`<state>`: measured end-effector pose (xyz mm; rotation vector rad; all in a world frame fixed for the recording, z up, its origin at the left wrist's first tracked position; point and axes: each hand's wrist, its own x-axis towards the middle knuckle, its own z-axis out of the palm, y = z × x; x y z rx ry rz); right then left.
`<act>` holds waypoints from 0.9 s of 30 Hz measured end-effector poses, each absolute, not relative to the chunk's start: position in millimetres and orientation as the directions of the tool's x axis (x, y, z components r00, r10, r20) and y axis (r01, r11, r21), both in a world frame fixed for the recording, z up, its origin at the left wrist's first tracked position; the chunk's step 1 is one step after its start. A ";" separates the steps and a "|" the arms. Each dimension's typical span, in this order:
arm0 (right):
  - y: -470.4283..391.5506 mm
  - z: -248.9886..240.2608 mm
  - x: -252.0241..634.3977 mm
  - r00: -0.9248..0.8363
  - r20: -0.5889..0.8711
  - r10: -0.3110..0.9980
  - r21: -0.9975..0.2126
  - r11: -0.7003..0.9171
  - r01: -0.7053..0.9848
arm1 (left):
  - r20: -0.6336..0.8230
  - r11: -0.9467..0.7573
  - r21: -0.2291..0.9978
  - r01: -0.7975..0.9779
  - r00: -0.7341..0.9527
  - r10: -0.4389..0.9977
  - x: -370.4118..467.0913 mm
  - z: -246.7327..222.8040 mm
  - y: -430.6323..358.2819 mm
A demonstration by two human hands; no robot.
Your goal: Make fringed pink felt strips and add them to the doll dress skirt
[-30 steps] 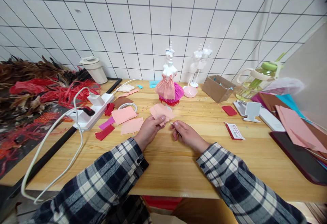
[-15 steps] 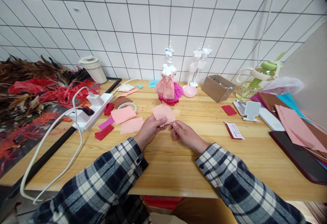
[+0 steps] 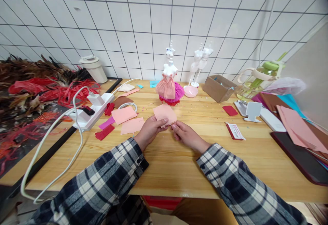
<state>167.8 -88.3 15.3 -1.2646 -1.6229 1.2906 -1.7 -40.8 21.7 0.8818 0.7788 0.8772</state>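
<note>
My left hand (image 3: 151,129) grips a piece of pink crepe paper (image 3: 165,113), thumb on top and fingers underneath. Small jagged teeth run along the paper's near edge. At its right corner my right hand (image 3: 186,134) is closed in a pinch, thumb and forefinger together on the edge; the exact spot is partly hidden by the fingers. Just beyond the paper stands a small white dress form (image 3: 169,70) wearing a pink layered skirt (image 3: 165,89) over magenta and red ruffles.
Left of my hands lie pink paper pieces (image 3: 124,115), a tape roll (image 3: 133,106) and a white power strip (image 3: 94,112) with looping cables. Two bare dress forms (image 3: 200,59), a pink bowl (image 3: 191,91) and a cardboard box (image 3: 217,90) stand behind. Rightward are a phone stand (image 3: 253,111) and a jug (image 3: 252,83).
My right fingertips have shifted very slightly along the paper's right corner. A small shiny spot seen earlier at those fingertips no longer shows. My left hand keeps its grip.
</note>
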 end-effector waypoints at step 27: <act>-89.3 21.5 166.2 -0.303 -0.077 0.950 -0.979 -0.015 0.202 | -0.195 0.343 0.891 -0.296 0.433 0.880 -2.3 21.8 -40.8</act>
